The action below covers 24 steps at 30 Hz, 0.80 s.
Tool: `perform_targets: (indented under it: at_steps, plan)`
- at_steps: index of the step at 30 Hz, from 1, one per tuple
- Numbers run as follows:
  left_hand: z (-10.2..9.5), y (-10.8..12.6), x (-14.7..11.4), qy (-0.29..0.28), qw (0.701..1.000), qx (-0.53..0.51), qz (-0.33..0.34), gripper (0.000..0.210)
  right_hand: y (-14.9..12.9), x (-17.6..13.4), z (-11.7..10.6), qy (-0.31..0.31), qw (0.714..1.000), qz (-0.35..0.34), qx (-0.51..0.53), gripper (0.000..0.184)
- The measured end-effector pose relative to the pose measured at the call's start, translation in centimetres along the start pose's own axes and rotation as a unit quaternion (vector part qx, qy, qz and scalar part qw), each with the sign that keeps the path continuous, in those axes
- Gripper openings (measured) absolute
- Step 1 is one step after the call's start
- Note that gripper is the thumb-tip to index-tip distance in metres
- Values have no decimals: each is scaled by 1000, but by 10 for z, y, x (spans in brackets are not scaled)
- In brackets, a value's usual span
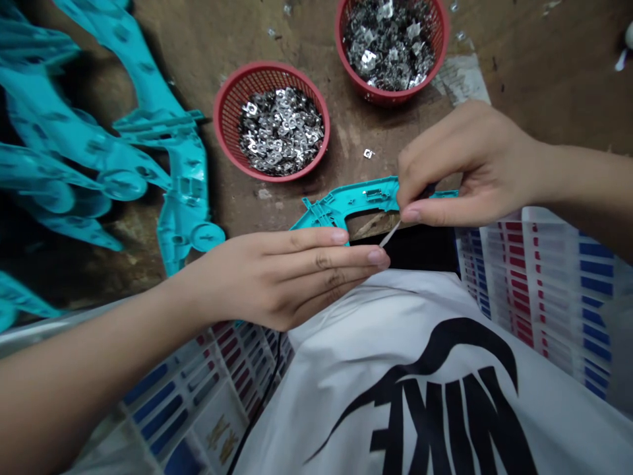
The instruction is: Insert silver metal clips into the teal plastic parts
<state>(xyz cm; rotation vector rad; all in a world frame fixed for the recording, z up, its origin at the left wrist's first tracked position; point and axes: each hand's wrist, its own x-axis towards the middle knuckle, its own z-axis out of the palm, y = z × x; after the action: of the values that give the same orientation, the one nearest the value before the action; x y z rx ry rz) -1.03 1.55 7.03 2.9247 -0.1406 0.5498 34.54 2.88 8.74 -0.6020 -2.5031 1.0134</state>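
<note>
My left hand (281, 274) lies across the left end of a curved teal plastic part (341, 198), holding it with the fingers straight and together. Its thumb is hidden underneath. My right hand (459, 168) is closed in a pinch over the part's right side. From that pinch a thin pale blade-like tool (390, 235) slants down to my left fingertips; a bit of dark handle shows between the right fingers. One loose small metal clip (368, 154) sits on the wooden table (267, 33) just beyond the part.
Two red baskets, a nearer one (221, 132) and a farther one (442, 59), contain many small metal clips. Larger teal plastic parts (182, 158) are heaped at left. White slatted crates (558, 277) flank my lap, which a white printed cloth (346, 356) covers.
</note>
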Motion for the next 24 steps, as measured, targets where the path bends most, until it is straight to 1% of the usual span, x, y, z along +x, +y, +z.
perform_targets:
  at_steps: [4, 8, 9, 12, 14, 16, 18, 22, 24]
  plan:
    - [1, 1, -2, -3, 1000, 1, 0, 39, 2, 1, 0, -10, 1000, 4, 6, 31]
    - [2, 1, -2, -10, 1000, 10, 1, 39, 3, 0, -1, -26, 999, 24, 15, 36]
    - [2, 1, -2, -2, 1000, 7, 3, 39, 3, 0, -1, -26, 999, 22, 20, 36]
    - [3, 2, -1, 4, 1000, -19, -1, 40, 3, 1, 2, -31, 999, -2, 35, 37]
    - [2, 3, -1, -10, 999, -36, -5, 40, 3, 2, 6, -42, 998, -20, 42, 38]
    - [2, 4, -1, -27, 999, -43, -2, 41, 4, 3, 9, -36, 997, -49, 51, 40]
    - [1, 5, -2, -25, 999, -44, 5, 43, 5, 3, 11, -31, 996, -63, 56, 43]
    - [-1, 5, -3, -19, 999, -47, 9, 45, 6, 1, 5, -47, 998, -17, 38, 54]
    - [-2, 4, -3, -16, 999, -47, 6, 43, 5, 1, 2, -38, 999, -15, 31, 54]
